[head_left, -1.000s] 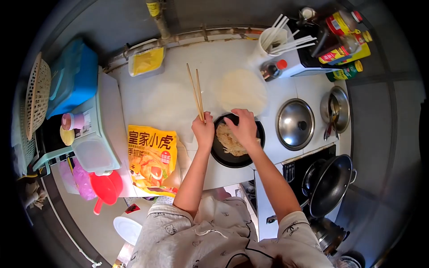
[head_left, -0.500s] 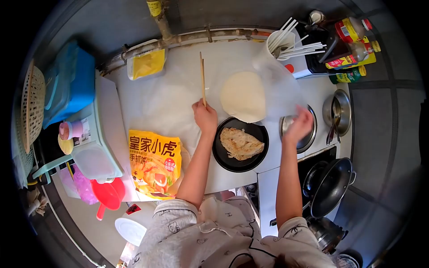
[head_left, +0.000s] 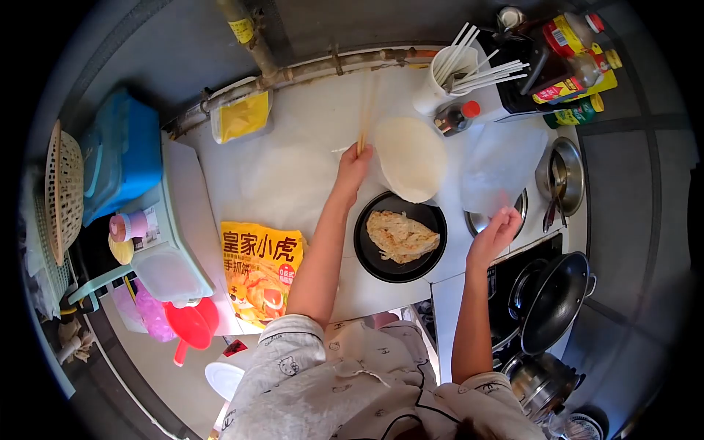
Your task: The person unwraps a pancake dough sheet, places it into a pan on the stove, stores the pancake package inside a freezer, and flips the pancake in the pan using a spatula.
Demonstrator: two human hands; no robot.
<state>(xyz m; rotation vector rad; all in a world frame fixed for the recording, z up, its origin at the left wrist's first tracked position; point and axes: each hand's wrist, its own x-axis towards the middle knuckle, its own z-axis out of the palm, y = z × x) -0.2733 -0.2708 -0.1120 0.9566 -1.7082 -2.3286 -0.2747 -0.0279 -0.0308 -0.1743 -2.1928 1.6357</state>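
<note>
Two chopsticks (head_left: 362, 136), gripped in L hand (head_left: 352, 170), are best held off the dough round (head_left: 414, 158) on the desk (head_left: 330, 99), w/ R hand (head_left: 496, 230) by the plastic sheet (head_left: 504, 158), grip unclear, & food (head_left: 403, 236) in the pan (head_left: 372, 258).

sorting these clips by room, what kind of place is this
Most likely a home kitchen: there's a dark wok on the stove, bottles of what look like condiments in the corner, and a round pan of cooked-looking food on the counter.
</note>
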